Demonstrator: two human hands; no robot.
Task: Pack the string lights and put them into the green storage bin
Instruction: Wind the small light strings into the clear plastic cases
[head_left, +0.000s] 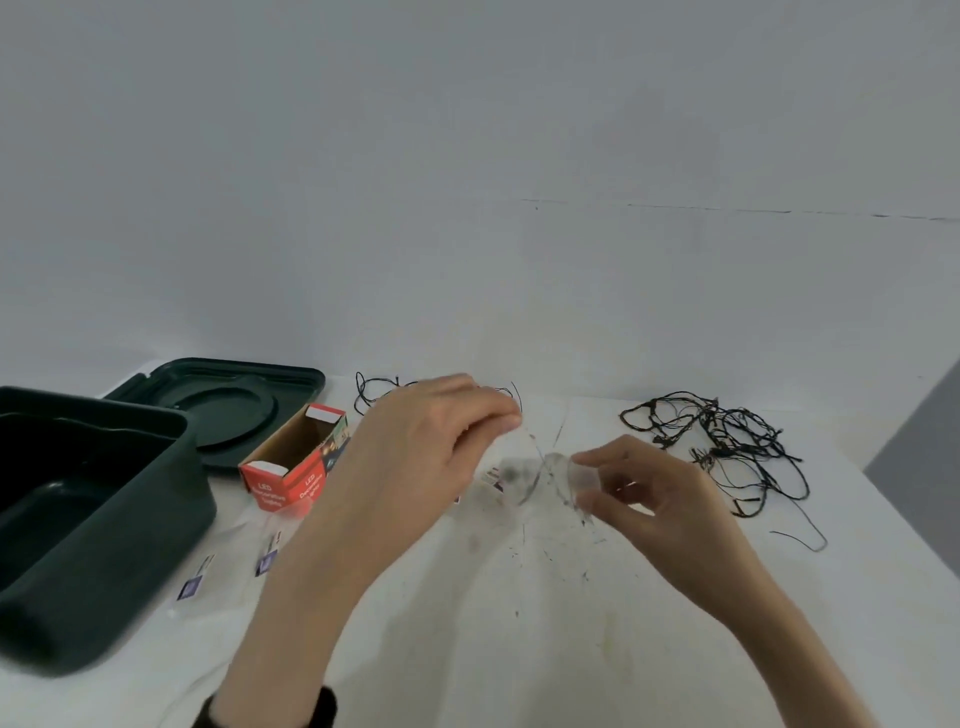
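1. The green storage bin (93, 519) stands open at the table's (519, 649) 9 o'clock edge, cut off by the frame.
2. A red box (291, 467) lies with its long axis running from 7 to 1 o'clock.
3. The left hand (415, 447) pinches a thin dark strand (532, 441), which is blurred. It half hides a wire loop (374, 389) at its 12 o'clock.
4. The right hand (660, 509) pinches a clear bag (545, 478).
5. The string lights (727, 441) lie tangled at that hand's 2 o'clock, near but apart, stretching from 10 to 4 o'clock.

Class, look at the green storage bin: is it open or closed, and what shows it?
Open. The green storage bin shows its dark inside, and its lid lies on the table behind it.
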